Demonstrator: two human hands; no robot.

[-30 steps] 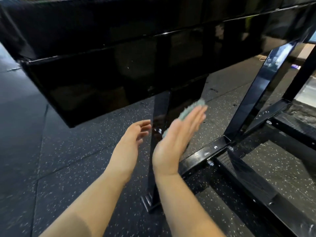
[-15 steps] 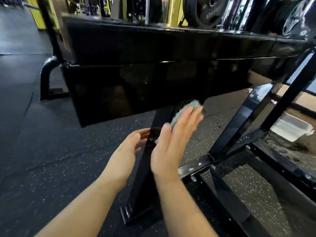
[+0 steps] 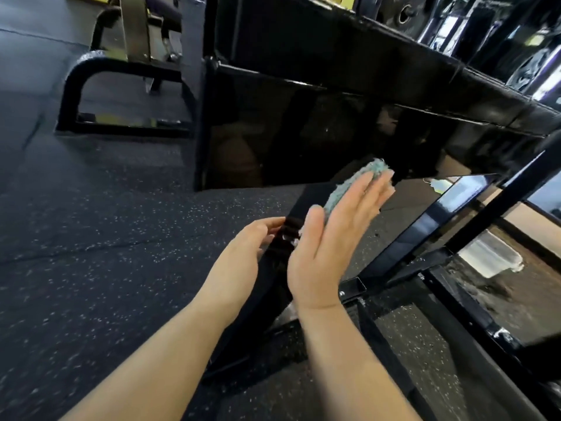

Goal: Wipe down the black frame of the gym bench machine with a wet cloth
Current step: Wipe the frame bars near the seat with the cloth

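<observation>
A glossy black upright post (image 3: 274, 287) of the bench machine rises from the floor to the black padded bench (image 3: 318, 110). My right hand (image 3: 328, 241) presses a teal cloth (image 3: 349, 186) flat against the post's right face, fingers straight, just under the bench. My left hand (image 3: 243, 256) cups the post's left side, fingers bent around its edge. A slanted black strut (image 3: 431, 226) and a low base bar (image 3: 352, 288) of the same frame lie to the right.
Black speckled rubber flooring (image 3: 106, 238) spreads to the left. A black curved machine foot (image 3: 91, 95) stands at the back left. More black frame bars (image 3: 473, 338) cross the floor at the right. Weight plates (image 3: 406, 10) hang behind the bench.
My right hand has slid the cloth up the post toward the bench's underside. My head has lifted and turned, bringing the machines behind into view. The left hand stays on the post.
</observation>
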